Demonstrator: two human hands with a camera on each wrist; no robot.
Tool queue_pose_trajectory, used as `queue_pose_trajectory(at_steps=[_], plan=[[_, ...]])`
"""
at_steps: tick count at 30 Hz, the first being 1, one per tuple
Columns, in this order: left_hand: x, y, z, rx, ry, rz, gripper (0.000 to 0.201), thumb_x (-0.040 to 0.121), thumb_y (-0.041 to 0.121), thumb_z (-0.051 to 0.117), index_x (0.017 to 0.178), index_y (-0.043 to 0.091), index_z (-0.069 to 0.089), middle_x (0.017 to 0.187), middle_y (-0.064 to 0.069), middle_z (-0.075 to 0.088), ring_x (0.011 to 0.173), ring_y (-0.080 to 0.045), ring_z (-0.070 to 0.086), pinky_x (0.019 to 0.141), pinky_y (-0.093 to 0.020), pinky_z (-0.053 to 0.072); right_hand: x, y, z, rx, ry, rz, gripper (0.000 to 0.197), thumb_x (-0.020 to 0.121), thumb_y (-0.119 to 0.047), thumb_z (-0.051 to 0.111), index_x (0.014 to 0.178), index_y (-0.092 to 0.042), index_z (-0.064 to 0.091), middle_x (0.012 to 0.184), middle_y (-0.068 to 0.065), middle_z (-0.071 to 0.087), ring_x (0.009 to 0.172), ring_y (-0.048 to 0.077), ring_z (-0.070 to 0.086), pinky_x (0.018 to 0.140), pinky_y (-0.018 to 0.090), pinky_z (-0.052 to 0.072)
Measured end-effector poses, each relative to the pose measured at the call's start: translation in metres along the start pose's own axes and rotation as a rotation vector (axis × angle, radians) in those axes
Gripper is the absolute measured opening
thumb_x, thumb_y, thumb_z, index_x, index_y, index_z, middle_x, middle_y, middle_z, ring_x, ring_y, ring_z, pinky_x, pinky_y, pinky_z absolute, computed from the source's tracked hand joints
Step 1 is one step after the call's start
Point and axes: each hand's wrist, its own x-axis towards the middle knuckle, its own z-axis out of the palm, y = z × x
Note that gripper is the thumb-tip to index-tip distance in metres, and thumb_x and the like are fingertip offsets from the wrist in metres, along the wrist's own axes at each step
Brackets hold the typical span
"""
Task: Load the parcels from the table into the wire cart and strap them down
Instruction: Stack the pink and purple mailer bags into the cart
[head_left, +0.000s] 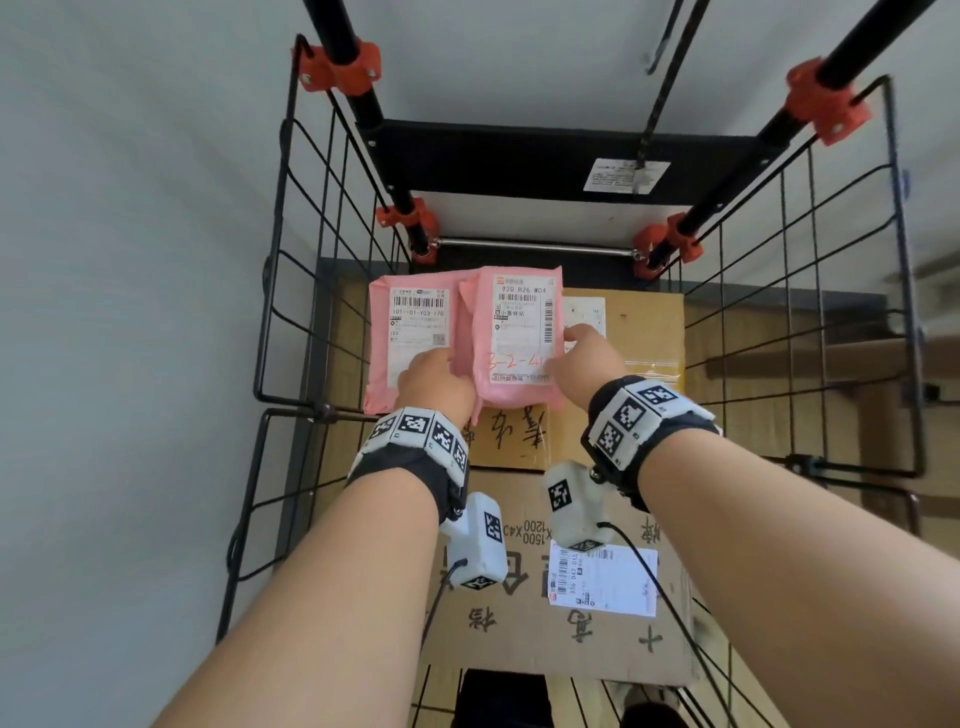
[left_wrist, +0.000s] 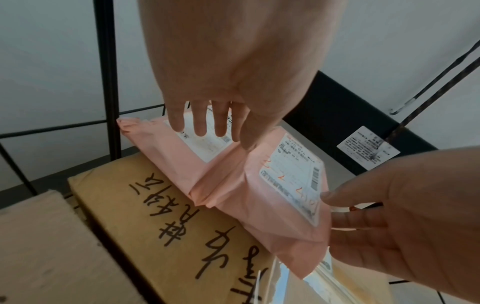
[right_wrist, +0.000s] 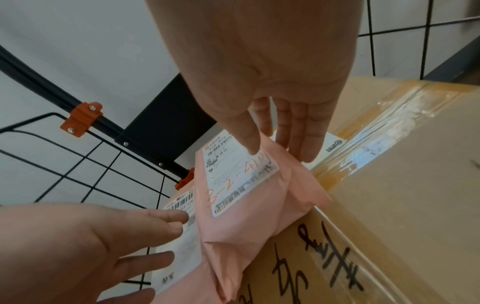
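Two pink parcels lie side by side on a brown cardboard box (head_left: 519, 431) with black handwriting, inside the wire cart (head_left: 311, 291). My left hand (head_left: 431, 374) rests with straight fingers on the white label of the left pink parcel (head_left: 410, 332); in the left wrist view the fingertips (left_wrist: 200, 131) lie flat on it. My right hand (head_left: 582, 353) is at the right edge of the right pink parcel (head_left: 514, 338). Its thumb (right_wrist: 252, 148) presses the label and its straight fingers (right_wrist: 306, 152) lie against the parcel's side on the box.
A larger cardboard box (head_left: 519, 634) with a white label fills the cart's near end. Black wire walls stand left and right (head_left: 831, 312). A black back panel (head_left: 519, 156) and poles with orange clamps (head_left: 337, 67) rise at the far end. A dark hooked cord (head_left: 660, 78) hangs there.
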Motion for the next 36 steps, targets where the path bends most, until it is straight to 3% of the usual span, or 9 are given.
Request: queue_pose_trajectory(at_steps=[5,12,14,18,22,24,27,31,36], plan=[[-0.024,0.021,-0.007,-0.039,0.044,0.044,0.045,0.093,0.005,0.047,0.136,0.016,0.048,0.144,-0.004,0.043,0.128,-0.026,0.046,0.089,-0.032,0.043,-0.017,0.005,-0.019,-0.004,0.049,-0.02,0.049,0.094,-0.008,0.049,0.142,-0.015,0.038,0.127,0.01,0.057,0.107,0.025,0.06,0.077,0.031,0.05],[-0.079,0.064,-0.009,-0.063,0.082,0.15,0.047,0.094,0.009,0.047,0.14,0.02,0.045,0.144,-0.005,0.043,0.126,-0.026,0.048,0.102,-0.036,0.043,-0.065,0.016,-0.069,-0.013,0.101,-0.1,0.045,0.095,-0.012,0.051,0.139,-0.016,0.046,0.132,0.008,0.055,0.114,0.025,0.058,0.086,0.032,0.05],[-0.104,0.079,-0.009,-0.088,0.092,0.185,0.047,0.094,0.008,0.048,0.139,0.021,0.046,0.143,-0.004,0.043,0.121,-0.025,0.051,0.096,-0.035,0.048,-0.086,0.021,-0.091,-0.013,0.121,-0.126,0.042,0.095,-0.013,0.05,0.136,-0.016,0.05,0.129,0.008,0.058,0.113,0.025,0.058,0.091,0.035,0.051],[-0.157,0.107,-0.005,-0.101,0.13,0.233,0.048,0.095,0.008,0.046,0.138,0.027,0.046,0.133,0.001,0.051,0.094,-0.023,0.065,0.066,-0.029,0.053,-0.132,0.038,-0.138,0.022,0.174,-0.223,0.032,0.093,-0.017,0.049,0.123,-0.015,0.061,0.116,0.007,0.063,0.103,0.023,0.061,0.09,0.036,0.052],[-0.221,0.148,0.01,-0.101,0.149,0.306,0.048,0.093,0.006,0.04,0.136,0.026,0.049,0.131,-0.006,0.056,0.106,-0.032,0.063,0.084,-0.038,0.055,-0.172,0.074,-0.189,0.018,0.237,-0.309,0.027,0.094,-0.016,0.051,0.116,-0.015,0.066,0.114,0.004,0.066,0.103,0.022,0.061,0.088,0.03,0.049],[-0.254,0.169,0.024,-0.105,0.153,0.34,0.051,0.09,0.004,0.041,0.135,0.025,0.05,0.132,-0.006,0.055,0.106,-0.035,0.062,0.085,-0.04,0.054,-0.187,0.099,-0.214,0.005,0.265,-0.317,0.023,0.092,-0.015,0.053,0.11,-0.014,0.067,0.109,0.005,0.067,0.099,0.022,0.062,0.083,0.027,0.047],[-0.296,0.193,0.05,-0.091,0.176,0.42,0.047,0.09,0.005,0.047,0.133,0.021,0.053,0.14,-0.004,0.048,0.11,-0.031,0.06,0.094,-0.041,0.052,-0.207,0.142,-0.247,0.046,0.295,-0.285,0.019,0.088,-0.015,0.057,0.104,-0.017,0.066,0.106,0.007,0.068,0.096,0.023,0.063,0.085,0.029,0.05],[-0.346,0.221,0.101,-0.062,0.185,0.485,0.044,0.09,0.007,0.052,0.132,0.021,0.055,0.14,-0.002,0.047,0.119,-0.023,0.054,0.095,-0.03,0.046,-0.23,0.209,-0.289,0.092,0.365,-0.255,0.026,0.087,-0.015,0.058,0.112,-0.017,0.066,0.116,0.006,0.066,0.108,0.024,0.06,0.093,0.029,0.047],[-0.403,0.254,0.171,-0.018,0.114,0.542,0.046,0.089,0.007,0.048,0.13,0.024,0.055,0.139,0.001,0.049,0.12,-0.02,0.053,0.092,-0.027,0.043,-0.255,0.29,-0.339,0.154,0.424,-0.196,0.025,0.086,-0.012,0.056,0.108,-0.014,0.068,0.113,0.007,0.068,0.106,0.026,0.062,0.088,0.027,0.045]])
